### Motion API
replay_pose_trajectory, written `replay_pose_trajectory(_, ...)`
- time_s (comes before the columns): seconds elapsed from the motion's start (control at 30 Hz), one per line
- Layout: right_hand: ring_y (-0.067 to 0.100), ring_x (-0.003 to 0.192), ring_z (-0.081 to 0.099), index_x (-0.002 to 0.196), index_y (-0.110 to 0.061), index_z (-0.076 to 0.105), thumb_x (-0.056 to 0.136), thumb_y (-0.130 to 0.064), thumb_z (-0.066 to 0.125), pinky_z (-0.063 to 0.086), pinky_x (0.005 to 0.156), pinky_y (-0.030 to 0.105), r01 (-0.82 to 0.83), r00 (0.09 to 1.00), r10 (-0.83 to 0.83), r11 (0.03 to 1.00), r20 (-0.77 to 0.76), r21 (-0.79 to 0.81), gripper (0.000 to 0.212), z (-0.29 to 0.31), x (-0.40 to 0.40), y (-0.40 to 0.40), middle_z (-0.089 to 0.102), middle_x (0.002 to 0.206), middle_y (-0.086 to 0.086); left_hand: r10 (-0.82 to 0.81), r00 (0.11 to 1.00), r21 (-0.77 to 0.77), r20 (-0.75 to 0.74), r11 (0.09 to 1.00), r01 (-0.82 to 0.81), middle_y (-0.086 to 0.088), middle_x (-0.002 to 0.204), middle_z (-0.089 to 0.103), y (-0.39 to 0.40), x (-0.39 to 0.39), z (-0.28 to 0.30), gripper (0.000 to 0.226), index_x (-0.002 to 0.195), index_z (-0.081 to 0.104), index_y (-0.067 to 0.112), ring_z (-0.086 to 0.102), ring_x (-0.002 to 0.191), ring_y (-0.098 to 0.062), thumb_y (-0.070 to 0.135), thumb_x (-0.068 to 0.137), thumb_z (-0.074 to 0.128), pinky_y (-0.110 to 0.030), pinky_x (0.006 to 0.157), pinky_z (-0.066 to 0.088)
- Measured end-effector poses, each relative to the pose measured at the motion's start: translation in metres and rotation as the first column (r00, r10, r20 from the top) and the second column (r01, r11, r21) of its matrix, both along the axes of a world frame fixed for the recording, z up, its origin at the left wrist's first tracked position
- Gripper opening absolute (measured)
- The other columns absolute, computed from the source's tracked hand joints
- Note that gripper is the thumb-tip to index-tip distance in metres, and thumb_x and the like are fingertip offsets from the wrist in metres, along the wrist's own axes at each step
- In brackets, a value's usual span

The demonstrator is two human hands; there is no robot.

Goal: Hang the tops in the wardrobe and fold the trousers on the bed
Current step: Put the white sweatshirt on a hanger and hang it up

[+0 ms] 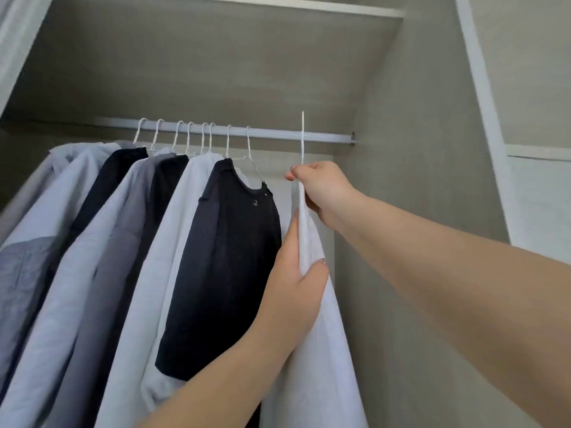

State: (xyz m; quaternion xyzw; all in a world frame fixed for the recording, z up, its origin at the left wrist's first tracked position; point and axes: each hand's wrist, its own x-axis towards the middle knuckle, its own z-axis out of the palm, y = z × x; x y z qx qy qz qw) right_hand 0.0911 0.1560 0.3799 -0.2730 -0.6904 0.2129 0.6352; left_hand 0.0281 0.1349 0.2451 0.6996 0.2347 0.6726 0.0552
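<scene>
A white top [321, 319] hangs on a white wire hanger [302, 134] whose hook stands in front of the wardrobe rail [278, 135] and reaches above it. My right hand [324, 193] grips the hanger's neck and the top's collar. My left hand [293, 279] pinches the top's front edge lower down. To the left, a black T-shirt [228, 261] and several white, grey and black tops hang on the rail.
The wardrobe's right side panel [401, 211] stands close to the white top. A shelf board [278, 3] runs above the rail. A short stretch of bare rail [330, 138] lies between the hanger and the side panel.
</scene>
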Motion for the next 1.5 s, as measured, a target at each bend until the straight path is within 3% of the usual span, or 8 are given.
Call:
replay_pose_trajectory(0.1, 0.01, 0.036, 0.028, 0.106, 0.013, 0.059, 0.092, -0.014, 0.049, 0.025, 0.05, 0.024, 0.064, 0.997, -0.064, 0.998, 0.051, 0.009, 0.033, 0.021, -0.012, 0.03, 0.054, 0.055, 0.01, 0.012, 1.0, 0.047, -0.024, 0.999, -0.011, 0.029, 0.151, 0.022, 0.032, -0.01, 0.019, 0.076, 0.151, 0.012, 0.036, 0.015, 0.133, 0.02, -0.001, 0.091, 0.042, 0.004, 0.101, 0.015)
replay_pose_trajectory(0.37, 0.018, 0.058, 0.038, 0.1, 0.011, 0.059, 0.092, -0.01, 0.048, 0.036, 0.063, 0.031, 0.004, 0.999, -0.002, 0.998, -0.039, 0.066, 0.025, 0.065, -0.033, 0.096, 0.059, 0.122, 0.029, 0.091, 0.993, 0.071, -0.079, 0.994, -0.085, 0.023, 0.15, 0.026, 0.098, -0.029, 0.066, 0.078, 0.15, 0.007, 0.042, 0.026, 0.133, 0.009, 0.002, 0.091, 0.039, -0.013, 0.104, 0.023)
replay_pose_trajectory(0.67, 0.025, 0.072, 0.049, 0.103, 0.006, 0.061, 0.089, -0.009, 0.047, 0.04, 0.07, 0.032, -0.025, 0.999, 0.027, 0.999, -0.04, 0.04, 0.025, 0.103, -0.062, 0.163, 0.063, 0.119, 0.021, 0.291, 0.946, 0.098, -0.142, 0.955, -0.279, 0.017, 0.152, 0.024, 0.155, -0.056, 0.105, 0.084, 0.149, -0.005, 0.042, 0.033, 0.133, -0.003, 0.005, 0.09, 0.041, -0.022, 0.103, 0.031)
replay_pose_trajectory(0.87, 0.012, 0.042, 0.034, 0.102, 0.009, 0.059, 0.089, -0.015, 0.048, 0.029, 0.046, 0.02, -0.09, 0.996, 0.09, 0.996, 0.022, -0.023, 0.029, 0.071, -0.076, 0.197, 0.036, 0.046, -0.003, 0.293, 0.949, 0.051, -0.119, 0.956, -0.289, 0.027, 0.151, 0.022, 0.177, -0.072, 0.071, 0.09, 0.149, 0.001, 0.044, 0.022, 0.136, 0.009, -0.002, 0.084, 0.042, -0.014, 0.107, 0.023)
replay_pose_trajectory(1.03, 0.022, 0.069, 0.04, 0.079, -0.008, 0.049, 0.088, -0.017, 0.047, 0.033, 0.067, 0.032, -0.182, 0.983, 0.182, 0.983, 0.005, -0.006, 0.013, 0.064, -0.091, 0.196, 0.04, 0.072, 0.007, 0.298, 0.953, 0.017, -0.061, 0.954, -0.298, 0.027, 0.153, 0.009, 0.173, -0.086, 0.054, 0.087, 0.15, 0.002, 0.035, 0.009, 0.135, 0.018, -0.003, 0.086, 0.046, 0.004, 0.101, 0.012)
replay_pose_trajectory(1.23, 0.026, 0.111, 0.055, 0.103, -0.008, 0.055, 0.089, -0.036, 0.055, 0.045, 0.098, 0.04, -0.123, 0.992, 0.12, 0.985, 0.027, 0.124, 0.031, 0.037, -0.123, 0.169, 0.054, 0.123, 0.012, 0.31, 0.95, 0.002, 0.023, 0.951, -0.31, 0.045, 0.138, 0.007, 0.142, -0.106, 0.031, 0.087, 0.141, 0.001, 0.048, 0.005, 0.125, 0.031, -0.003, 0.087, 0.047, 0.01, 0.095, 0.01)
replay_pose_trajectory(1.4, -0.01, 0.13, 0.019, 0.149, -0.018, 0.026, 0.093, -0.029, 0.056, 0.009, 0.091, -0.01, -0.165, 0.982, 0.183, 0.945, -0.037, 0.284, 0.064, -0.029, -0.131, 0.138, 0.014, 0.157, -0.006, 0.298, 0.95, -0.046, 0.096, 0.954, -0.295, 0.049, 0.129, 0.021, 0.107, -0.12, -0.002, 0.083, 0.135, 0.007, 0.055, 0.023, 0.115, 0.035, 0.003, 0.09, 0.054, 0.008, 0.087, 0.027)
replay_pose_trajectory(1.5, -0.004, 0.136, 0.019, 0.147, -0.024, 0.03, 0.093, -0.024, 0.056, 0.009, 0.088, -0.012, -0.176, 0.977, 0.201, 0.945, -0.067, 0.276, 0.061, -0.071, -0.126, 0.121, 0.02, 0.155, -0.01, 0.273, 0.955, -0.104, 0.115, 0.96, -0.262, 0.023, 0.141, 0.043, 0.083, -0.126, -0.027, 0.081, 0.133, 0.014, 0.062, 0.042, 0.126, 0.009, 0.01, 0.09, 0.059, -0.02, 0.104, 0.041)
